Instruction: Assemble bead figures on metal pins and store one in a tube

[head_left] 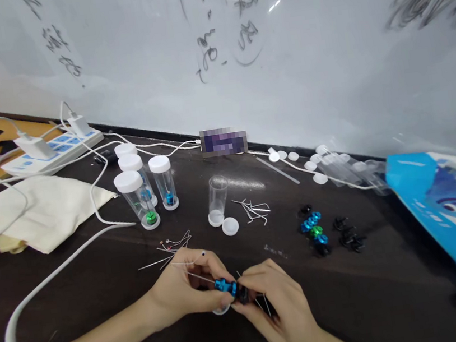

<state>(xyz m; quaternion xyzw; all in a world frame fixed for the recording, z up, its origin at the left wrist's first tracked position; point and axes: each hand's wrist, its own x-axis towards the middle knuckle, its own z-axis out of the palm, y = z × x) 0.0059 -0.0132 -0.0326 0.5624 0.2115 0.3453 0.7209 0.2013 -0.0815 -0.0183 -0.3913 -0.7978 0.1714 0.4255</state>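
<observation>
My left hand (181,291) pinches a small blue metal part (224,286) between thumb and fingers. A thin wire rod (200,278) runs back from that part toward my palm. Meeting the blue part's right end is a small black piece (242,293), gripped by the closed fingertips of my right hand (282,302). Thin bent wires show beneath the right fingers. Partly hidden below my left thumb lies a clear round cap (222,310). Behind the left hand are several thin metal pins (173,248). An open clear tube (217,201) stands farther back, with a white lid (230,226) beside it.
Capped tubes (163,180) with blue or green parts stand back left. Bent wires (253,210), blue and green parts (315,230) and black pieces (349,235) lie rightward. A blue package (441,209), cloth pouch (38,212), power strip (59,150) and cables edge the table; a whiteboard (136,93) rises behind.
</observation>
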